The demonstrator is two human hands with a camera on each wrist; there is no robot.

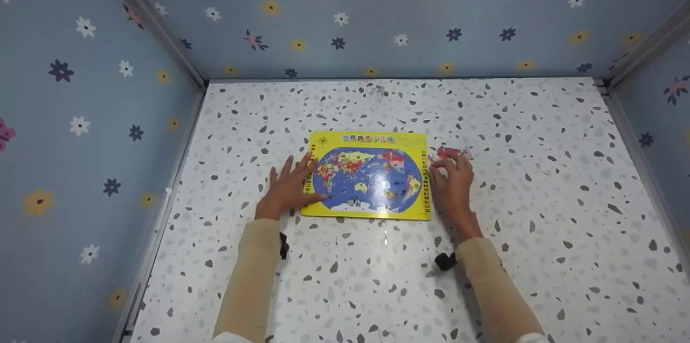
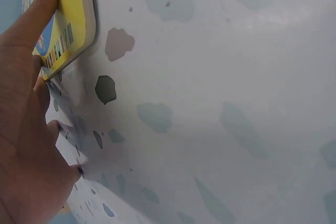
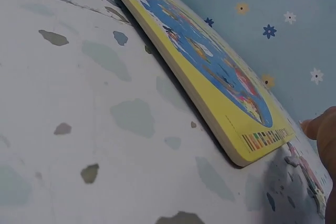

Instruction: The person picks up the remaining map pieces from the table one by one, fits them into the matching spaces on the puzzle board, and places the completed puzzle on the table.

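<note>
A yellow-bordered world map board (image 1: 372, 184) lies flat on the speckled table, its blue oval filled with coloured land shapes. My left hand (image 1: 288, 186) rests on its left edge, fingers spread and thumb on the lower left. In the left wrist view, that thumb (image 2: 39, 11) lies over the board's corner. Beyond the right edge, my right hand (image 1: 454, 184) bends its fingers over a small heap of thin pink and red pieces (image 1: 458, 153). The right wrist view shows the thumb (image 3: 317, 125) near the board's corner; the other fingertips are hidden, so any grip is unclear.
The white table (image 1: 539, 197) has grey speckles. Blue flowered panels stand along its back (image 1: 377, 25), left (image 1: 81, 159) and right sides. Small black devices (image 1: 445, 261) sit at both wrists, against beige sleeves (image 1: 496, 283).
</note>
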